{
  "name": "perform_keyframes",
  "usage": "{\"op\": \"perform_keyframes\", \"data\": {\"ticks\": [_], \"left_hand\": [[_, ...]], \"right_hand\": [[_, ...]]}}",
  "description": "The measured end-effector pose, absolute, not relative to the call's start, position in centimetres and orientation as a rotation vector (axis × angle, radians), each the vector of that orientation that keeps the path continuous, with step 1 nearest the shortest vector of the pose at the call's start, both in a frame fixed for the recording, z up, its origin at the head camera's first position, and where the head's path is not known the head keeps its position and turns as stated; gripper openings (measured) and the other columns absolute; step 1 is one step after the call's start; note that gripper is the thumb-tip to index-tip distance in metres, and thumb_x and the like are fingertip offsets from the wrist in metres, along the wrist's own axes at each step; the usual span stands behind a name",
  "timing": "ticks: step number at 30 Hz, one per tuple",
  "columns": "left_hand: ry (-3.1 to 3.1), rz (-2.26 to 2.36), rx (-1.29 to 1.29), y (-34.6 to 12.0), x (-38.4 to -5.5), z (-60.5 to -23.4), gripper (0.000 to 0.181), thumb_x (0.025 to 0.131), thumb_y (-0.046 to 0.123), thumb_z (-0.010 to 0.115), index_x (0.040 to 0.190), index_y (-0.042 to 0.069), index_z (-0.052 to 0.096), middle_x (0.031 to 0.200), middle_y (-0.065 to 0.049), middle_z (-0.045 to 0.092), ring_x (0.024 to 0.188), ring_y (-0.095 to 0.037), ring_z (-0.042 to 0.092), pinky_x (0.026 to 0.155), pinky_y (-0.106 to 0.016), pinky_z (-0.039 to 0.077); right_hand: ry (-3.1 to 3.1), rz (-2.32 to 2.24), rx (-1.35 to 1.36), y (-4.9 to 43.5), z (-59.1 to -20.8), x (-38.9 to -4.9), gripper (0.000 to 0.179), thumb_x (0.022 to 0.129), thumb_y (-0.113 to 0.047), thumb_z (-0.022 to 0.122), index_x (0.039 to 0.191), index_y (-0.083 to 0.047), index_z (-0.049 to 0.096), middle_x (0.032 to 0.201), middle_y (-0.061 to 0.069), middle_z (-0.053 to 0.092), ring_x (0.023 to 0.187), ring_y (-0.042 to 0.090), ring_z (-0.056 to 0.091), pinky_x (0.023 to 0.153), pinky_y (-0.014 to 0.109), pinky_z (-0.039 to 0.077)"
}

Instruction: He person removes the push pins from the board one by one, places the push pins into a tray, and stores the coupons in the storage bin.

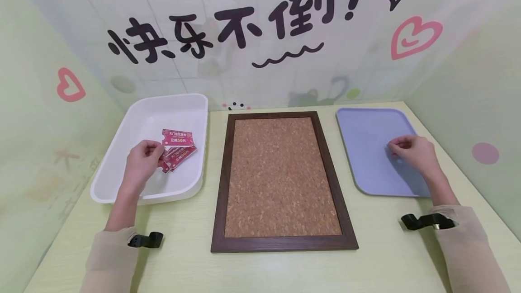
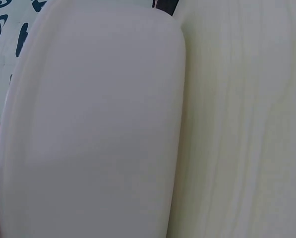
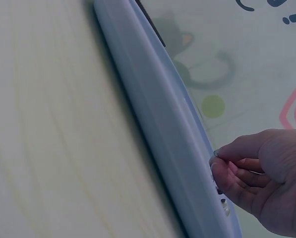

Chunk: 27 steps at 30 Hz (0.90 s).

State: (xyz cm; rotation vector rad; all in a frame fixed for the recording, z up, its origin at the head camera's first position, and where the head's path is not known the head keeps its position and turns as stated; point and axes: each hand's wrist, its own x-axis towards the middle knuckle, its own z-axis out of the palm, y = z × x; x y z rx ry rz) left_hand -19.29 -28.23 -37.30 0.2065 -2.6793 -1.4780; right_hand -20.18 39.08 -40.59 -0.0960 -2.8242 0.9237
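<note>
Over the white tub (image 1: 195,103), my left hand (image 1: 142,157) pinches the left edge of the red paper coupons with thumb and forefinger. An upper red coupon (image 1: 177,138) lies flat to the view, and others fan out beneath it at a slant. In the left wrist view the tub's wall (image 2: 103,99) hides nearly all of that hand. My right hand (image 1: 413,150) is above the blue tray (image 1: 366,130). Its thumb and forefinger tips meet on a tiny glinting piece (image 3: 216,154), whose kind I cannot tell. Small shiny bits (image 3: 224,204) show by the tray rim below the fingers.
A cork board (image 1: 281,175) in a dark wooden frame (image 1: 285,244) lies between the tub and the tray on the pale wood-grain table (image 1: 285,270). A printed wall (image 1: 260,80) stands close behind, with side walls left and right. Black wrist devices sit on both sleeves.
</note>
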Motion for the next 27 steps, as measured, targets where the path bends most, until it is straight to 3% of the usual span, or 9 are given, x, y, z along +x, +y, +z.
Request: {"op": "perform_keyframes", "data": {"ticks": [7, 17, 27], "left_hand": [[-2.730, -1.449, 0.262, -29.1, -19.5, -38.0, 0.036, 0.106, 0.021, 0.049, 0.124, -0.011, 0.053, 0.106, -0.020, 0.060, 0.081, -0.009, 0.059, 0.072, -0.023, 0.055], [-2.827, -1.489, 0.281, -29.2, -19.6, -38.2, 0.036, 0.106, 0.020, 0.050, 0.122, -0.012, 0.054, 0.098, -0.017, 0.063, 0.080, -0.014, 0.064, 0.072, -0.024, 0.056], [-2.954, -1.462, 0.256, -29.7, -19.4, -38.3, 0.035, 0.104, 0.016, 0.049, 0.121, -0.015, 0.053, 0.101, -0.020, 0.066, 0.080, -0.013, 0.062, 0.070, -0.024, 0.055]], "right_hand": [[-2.866, 0.961, -0.090, 39.2, -40.9, -20.2, 0.029, 0.098, -0.019, 0.066, 0.102, 0.010, 0.069, 0.081, 0.015, 0.074, 0.060, 0.002, 0.064, 0.055, 0.016, 0.047], [-2.882, 0.971, -0.087, 39.4, -41.2, -20.1, 0.029, 0.097, -0.018, 0.067, 0.102, 0.011, 0.069, 0.079, 0.013, 0.074, 0.059, 0.002, 0.065, 0.056, 0.015, 0.047], [-2.899, 0.933, -0.055, 39.4, -41.3, -20.2, 0.027, 0.097, -0.017, 0.067, 0.102, 0.009, 0.069, 0.080, 0.013, 0.073, 0.059, -0.001, 0.061, 0.056, 0.017, 0.044]]}}
